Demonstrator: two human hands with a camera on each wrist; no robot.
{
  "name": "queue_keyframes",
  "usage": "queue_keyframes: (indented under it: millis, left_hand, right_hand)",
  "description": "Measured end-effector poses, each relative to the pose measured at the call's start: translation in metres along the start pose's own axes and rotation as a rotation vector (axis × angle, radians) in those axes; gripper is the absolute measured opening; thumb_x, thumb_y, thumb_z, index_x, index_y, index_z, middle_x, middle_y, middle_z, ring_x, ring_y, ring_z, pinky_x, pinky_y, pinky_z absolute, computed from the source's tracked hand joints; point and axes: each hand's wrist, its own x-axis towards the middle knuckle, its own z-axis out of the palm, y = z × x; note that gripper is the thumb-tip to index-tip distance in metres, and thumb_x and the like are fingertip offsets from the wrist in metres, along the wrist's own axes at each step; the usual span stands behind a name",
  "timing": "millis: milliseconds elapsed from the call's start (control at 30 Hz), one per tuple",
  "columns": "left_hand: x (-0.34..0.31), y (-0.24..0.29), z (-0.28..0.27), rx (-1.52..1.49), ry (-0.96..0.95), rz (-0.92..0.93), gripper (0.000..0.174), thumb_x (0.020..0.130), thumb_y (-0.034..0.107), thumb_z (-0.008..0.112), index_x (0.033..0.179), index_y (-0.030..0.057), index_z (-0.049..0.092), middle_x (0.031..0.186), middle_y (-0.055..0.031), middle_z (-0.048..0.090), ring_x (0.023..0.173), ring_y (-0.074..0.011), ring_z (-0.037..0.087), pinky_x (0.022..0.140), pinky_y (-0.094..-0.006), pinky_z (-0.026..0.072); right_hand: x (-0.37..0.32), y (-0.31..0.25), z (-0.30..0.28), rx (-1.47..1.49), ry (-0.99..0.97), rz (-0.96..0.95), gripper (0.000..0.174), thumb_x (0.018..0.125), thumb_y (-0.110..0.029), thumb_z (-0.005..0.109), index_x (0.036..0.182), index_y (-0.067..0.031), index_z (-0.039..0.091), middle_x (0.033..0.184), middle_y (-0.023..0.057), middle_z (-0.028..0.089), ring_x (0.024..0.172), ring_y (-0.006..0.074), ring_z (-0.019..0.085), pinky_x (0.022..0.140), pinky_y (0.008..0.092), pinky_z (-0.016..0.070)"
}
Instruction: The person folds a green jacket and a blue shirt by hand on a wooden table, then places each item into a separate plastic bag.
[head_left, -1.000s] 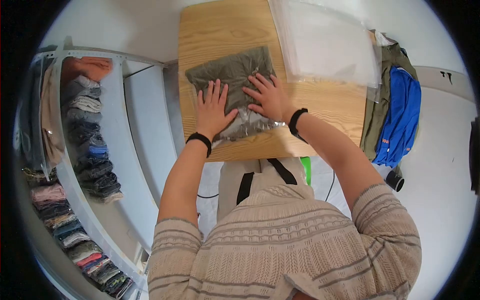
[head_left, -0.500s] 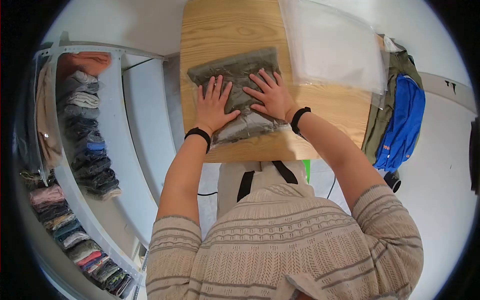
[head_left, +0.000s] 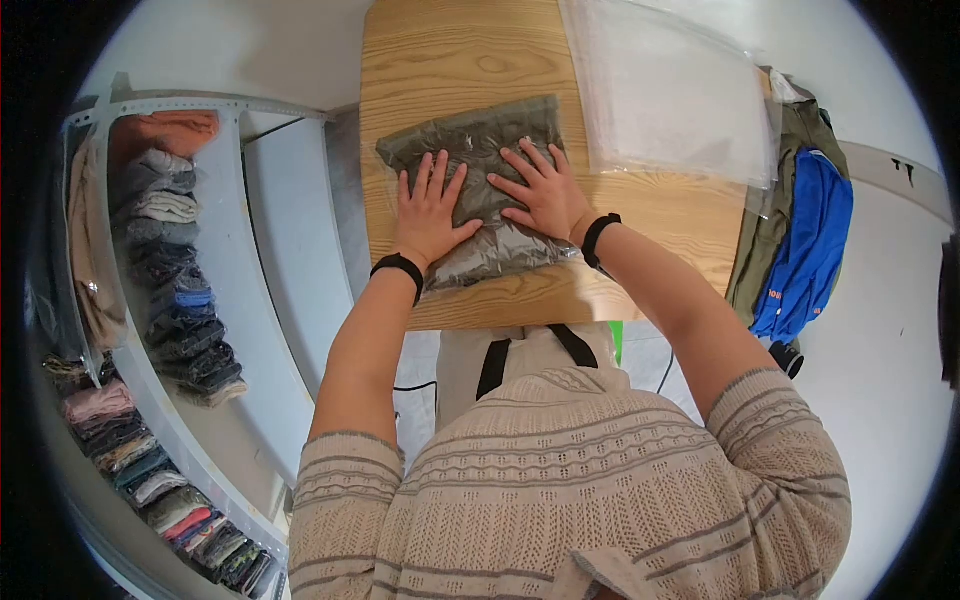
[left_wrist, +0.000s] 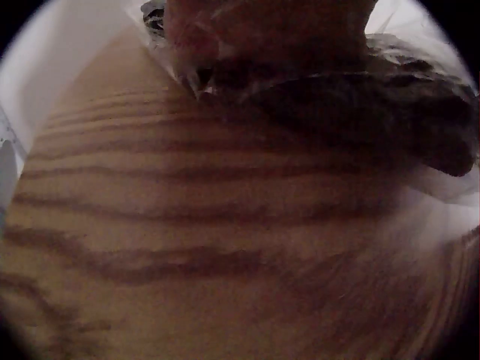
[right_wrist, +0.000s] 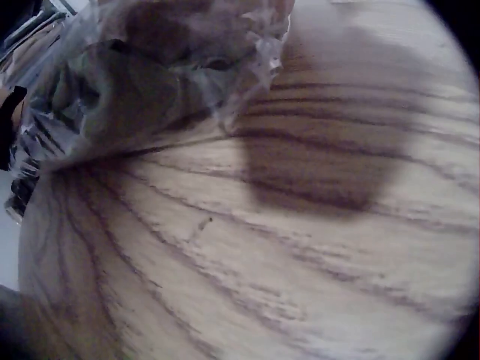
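Note:
A folded dark olive garment in a clear plastic bag (head_left: 485, 165) lies on the wooden table (head_left: 470, 60). Both hands rest flat on it with fingers spread. The left hand (head_left: 430, 215) covers its left part, thumb pointing inward. On its right part, the right hand (head_left: 550, 195) presses with fingers angled up and left. Crinkled plastic shows below the hands, toward the near table edge. In the right wrist view the bag's edge (right_wrist: 157, 94) stands a little off the wood grain. The left wrist view shows the bag (left_wrist: 420, 105) dark and in shadow.
A stack of clear plastic bags (head_left: 670, 95) lies at the table's back right. Olive clothing (head_left: 765, 230) and a blue garment (head_left: 805, 240) hang past the right edge. A white shelf rack (head_left: 185, 400) on the left holds folded, bagged clothes (head_left: 185, 300).
The head view has shifted slightly, so the table sits a little farther right. Both hands stay spread on the bagged garment, with hardly any movement.

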Motion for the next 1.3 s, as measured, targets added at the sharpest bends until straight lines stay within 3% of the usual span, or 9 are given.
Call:
queue_keyframes:
  millis: [200,333,533,667,767,967,1033,1300]
  left_hand:
    - [-0.003,-0.001,-0.003,0.001,0.031,0.013,0.085,0.076,0.060,0.056,0.142,0.0181,0.024,0.150,-0.0111,0.012,0.138,-0.0286,0.009,0.108,-0.0547,0.0131]
    - [-0.004,0.020,-0.041,0.106,-0.018,-0.038,0.080,0.080,0.054,0.053,0.143,0.0155,0.022,0.150,-0.0120,0.012,0.138,-0.0270,0.010,0.108,-0.0527,0.0132]
    - [0.022,0.021,-0.004,0.010,0.121,-0.033,0.072,0.086,0.049,0.047,0.143,0.0125,0.021,0.149,-0.0127,0.012,0.138,-0.0270,0.011,0.109,-0.0492,0.0143]
    - [0.024,0.018,0.003,-0.029,0.111,-0.043,0.073,0.084,0.048,0.051,0.142,0.0125,0.025,0.149,-0.0112,0.015,0.138,-0.0248,0.014,0.108,-0.0503,0.0159]
    - [0.029,0.015,0.003,-0.002,0.095,-0.040,0.071,0.086,0.048,0.047,0.143,0.0122,0.022,0.149,-0.0116,0.013,0.138,-0.0267,0.012,0.108,-0.0506,0.0153]
    - [0.031,0.012,0.005,-0.059,0.092,-0.035,0.072,0.085,0.047,0.050,0.142,0.0126,0.024,0.149,-0.0106,0.016,0.137,-0.0259,0.015,0.108,-0.0520,0.0156]
    - [0.032,0.012,0.007,-0.034,0.134,-0.028,0.073,0.081,0.050,0.052,0.139,0.0119,0.030,0.148,-0.0110,0.019,0.137,-0.0251,0.016,0.107,-0.0511,0.0164]
    - [0.029,0.013,0.007,-0.014,0.136,-0.028,0.072,0.084,0.049,0.050,0.142,0.0137,0.025,0.149,-0.0098,0.017,0.137,-0.0246,0.015,0.108,-0.0498,0.0152]
  right_hand:
    - [-0.003,-0.004,-0.004,-0.023,-0.008,0.005,0.050,0.082,-0.050,0.054,0.127,-0.0286,0.049,0.139,0.0071,0.037,0.131,0.0305,0.029,0.103,0.0555,0.0229]
    - [-0.001,-0.003,-0.014,-0.049,0.013,-0.008,0.057,0.081,-0.052,0.053,0.132,-0.0286,0.042,0.143,0.0065,0.030,0.133,0.0301,0.025,0.105,0.0554,0.0191]
    - [0.018,0.011,-0.015,-0.072,-0.054,-0.042,0.067,0.079,-0.061,0.051,0.135,-0.0273,0.038,0.146,0.0076,0.024,0.136,0.0297,0.019,0.107,0.0550,0.0163]
    - [0.020,0.016,-0.006,-0.048,-0.098,-0.035,0.068,0.078,-0.064,0.048,0.135,-0.0275,0.039,0.146,0.0080,0.025,0.136,0.0298,0.018,0.107,0.0553,0.0157]
    - [0.025,0.018,-0.003,-0.065,-0.091,-0.029,0.067,0.079,-0.064,0.047,0.134,-0.0272,0.041,0.145,0.0082,0.027,0.135,0.0304,0.020,0.106,0.0560,0.0158]
    - [0.026,0.020,-0.002,-0.007,-0.079,-0.028,0.065,0.077,-0.061,0.051,0.131,-0.0255,0.045,0.144,0.0089,0.029,0.133,0.0314,0.023,0.105,0.0573,0.0173]
    - [0.026,0.020,-0.002,0.006,-0.063,-0.027,0.065,0.077,-0.061,0.052,0.131,-0.0252,0.045,0.143,0.0093,0.030,0.133,0.0316,0.023,0.104,0.0575,0.0174]
    - [0.021,0.014,-0.006,-0.009,0.012,-0.017,0.060,0.080,-0.057,0.051,0.129,-0.0234,0.047,0.141,0.0099,0.033,0.132,0.0301,0.026,0.104,0.0573,0.0190]
